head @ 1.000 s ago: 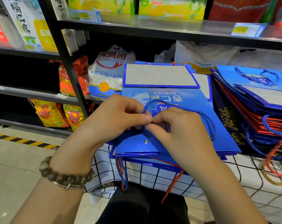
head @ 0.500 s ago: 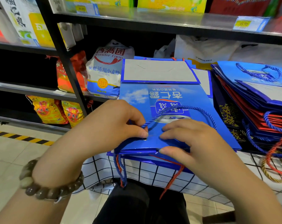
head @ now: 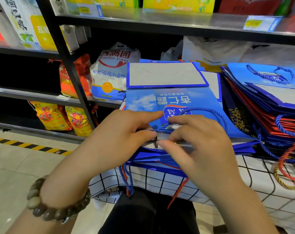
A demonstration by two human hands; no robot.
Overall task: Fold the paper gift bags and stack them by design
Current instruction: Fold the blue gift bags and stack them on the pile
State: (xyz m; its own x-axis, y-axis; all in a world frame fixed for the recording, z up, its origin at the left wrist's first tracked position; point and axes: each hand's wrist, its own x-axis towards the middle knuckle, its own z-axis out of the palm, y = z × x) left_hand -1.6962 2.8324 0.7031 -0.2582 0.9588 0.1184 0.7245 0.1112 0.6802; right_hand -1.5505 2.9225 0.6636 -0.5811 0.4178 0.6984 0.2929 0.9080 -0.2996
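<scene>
1. Pinches the near rim of the blue gift bag [head: 177,98] with the left hand [head: 119,139], forefinger stretched flat.
2. Pinches the same rim with the right hand [head: 200,146], fingers curled.
3. Lies flattened and glossy, cord handle [head: 209,110] looped on top, atop a stack of blue bags [head: 143,158] on checked cloth [head: 244,183].

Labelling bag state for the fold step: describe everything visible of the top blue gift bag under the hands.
The gift bag is glossy blue paper printed with clouds, white characters and a can, all upside down to the camera. It lies flat atop a pile of similar blue bags. Its blue twisted cord handle loops across its face. The near edge is slightly parted, showing white inside. The left hand and right hand both pinch that edge.
</scene>
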